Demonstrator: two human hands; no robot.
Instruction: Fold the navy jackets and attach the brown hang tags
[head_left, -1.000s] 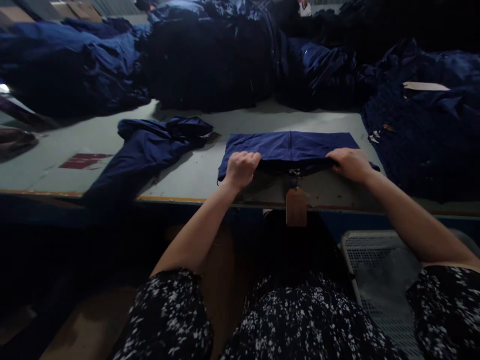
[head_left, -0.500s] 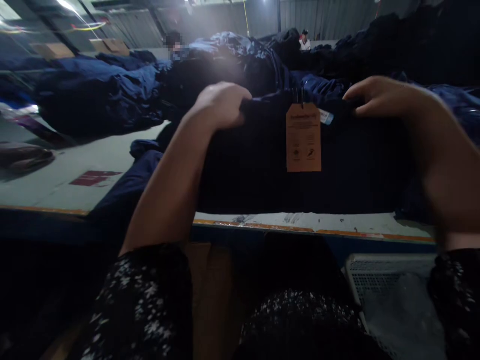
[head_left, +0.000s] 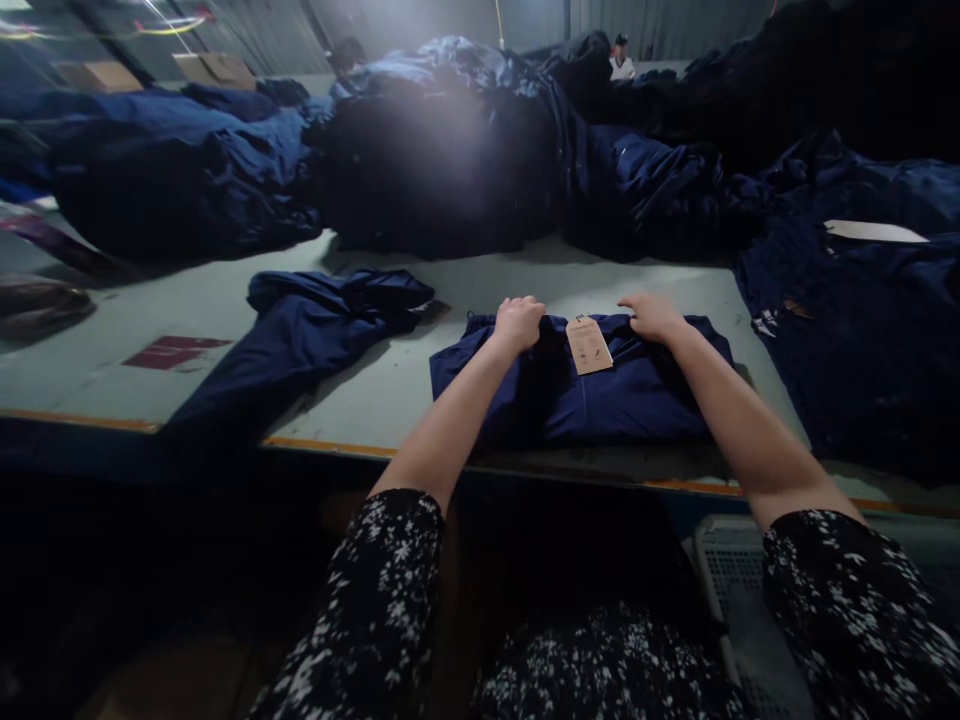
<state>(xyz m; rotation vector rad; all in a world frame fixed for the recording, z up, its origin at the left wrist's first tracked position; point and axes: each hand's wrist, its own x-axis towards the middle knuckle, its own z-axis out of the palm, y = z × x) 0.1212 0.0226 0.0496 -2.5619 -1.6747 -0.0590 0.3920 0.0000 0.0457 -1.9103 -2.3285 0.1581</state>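
Looking at folded garment (head_left: 600, 395): navy, flat on table (head_left: 382, 380), dead ahead, close to the near edge. Runs long axis 9-to-3, short axis toward the body. Carries a hang tag (head_left: 589, 345) near its 12 o'clock edge, face up, slightly skewed, between both hands.

Held at the far edge by left hand (head_left: 517, 322) at roughly 11 o'clock from garment centre and right hand (head_left: 652, 315) at roughly 1 o'clock. About equal reach, neither clearly nearer.
- Left: knuckles up, fingers curled in tight together, bunched on cloth at the far hem.
- Right: palm down, fingers together, draped over the far edge. Can't tell whether pinching or only pressing, with the tips out of sight behind the fold.

Moving outward:
- loose navy garment (head_left: 315, 320) sprawled at 9–10 o'clock, apart from the folded one, trailing toward the near table edge
- heaped dark garments (head_left: 435, 180) across 12 o'clock
- another pile (head_left: 862, 330) at 3 o'clock, with a white slip (head_left: 874, 232) on top
- red patch (head_left: 176, 352) far out at 9 o'clock
- mesh basket (head_left: 720, 560) at 5 o'clock, below table level, cut off by the right sleeve

Hard to read: tag print too small, inner layers of the fold hidden, near hem in shadow, glare washing out the middle heap.
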